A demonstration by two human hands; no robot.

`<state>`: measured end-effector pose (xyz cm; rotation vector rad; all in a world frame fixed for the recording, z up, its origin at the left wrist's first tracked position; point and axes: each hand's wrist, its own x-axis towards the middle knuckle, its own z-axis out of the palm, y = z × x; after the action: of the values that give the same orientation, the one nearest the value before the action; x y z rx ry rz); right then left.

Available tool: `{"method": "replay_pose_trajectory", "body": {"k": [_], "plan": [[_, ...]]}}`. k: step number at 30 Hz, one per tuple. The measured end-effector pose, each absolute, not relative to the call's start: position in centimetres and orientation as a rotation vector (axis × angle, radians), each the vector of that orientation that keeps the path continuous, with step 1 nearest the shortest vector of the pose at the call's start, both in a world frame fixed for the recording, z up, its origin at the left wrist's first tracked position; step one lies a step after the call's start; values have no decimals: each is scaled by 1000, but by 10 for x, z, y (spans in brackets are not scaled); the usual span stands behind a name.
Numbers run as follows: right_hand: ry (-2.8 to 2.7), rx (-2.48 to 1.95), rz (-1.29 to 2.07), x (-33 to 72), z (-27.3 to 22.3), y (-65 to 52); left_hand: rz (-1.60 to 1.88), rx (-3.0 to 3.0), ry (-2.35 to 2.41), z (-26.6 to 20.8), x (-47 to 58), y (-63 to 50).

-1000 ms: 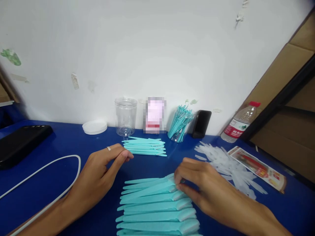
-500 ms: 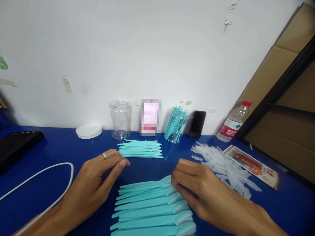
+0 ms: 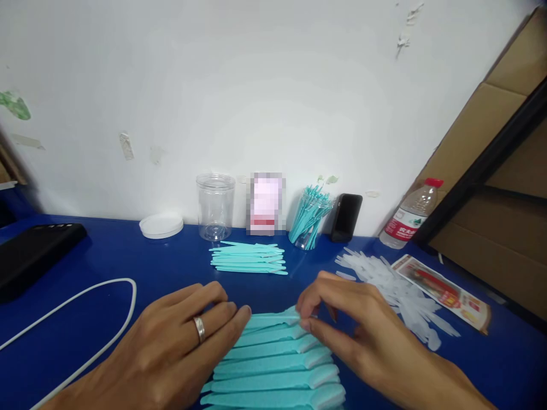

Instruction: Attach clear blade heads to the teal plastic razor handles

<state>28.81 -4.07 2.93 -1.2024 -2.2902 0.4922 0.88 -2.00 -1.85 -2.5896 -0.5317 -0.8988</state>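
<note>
In front of me lies a row of teal eyebrow razors, side by side, with slim handles to the left and broader, pale-covered heads to the right. My right hand pinches the head of the farthest razor between thumb and fingers. From the other side, my left hand, wearing a ring, is closed at the handle ends of the farthest razors; its fingertips partly hide them. Behind the hands sits a smaller stack of teal razors. A pile of translucent blade covers lies beyond my right hand.
Along the wall stand a white lid, a clear jar, a blurred pink-white panel, a jar of thin teal sticks, a black phone-like object and a bottle. A white cable curves at left.
My left hand has moved right and down onto the handle ends of the far razors. My right hand stays at the far razor's head, its fingers shifted. The view has turned slightly left.
</note>
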Motion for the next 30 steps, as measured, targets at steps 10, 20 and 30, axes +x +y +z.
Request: {"method": "replay_pose_trajectory", "body": {"k": [10,20,30], "plan": [[-2404,-1252,396,299,28,-32,-1095,-2841,-1179,-16,29,-19],[-2230,-1317,53,330,40,-9,-1169,-3105,-1632,-26,26,-10],[-2446,-1280,394,325,38,-19,-1242,-3102,-1650,-26,24,-7]]}}
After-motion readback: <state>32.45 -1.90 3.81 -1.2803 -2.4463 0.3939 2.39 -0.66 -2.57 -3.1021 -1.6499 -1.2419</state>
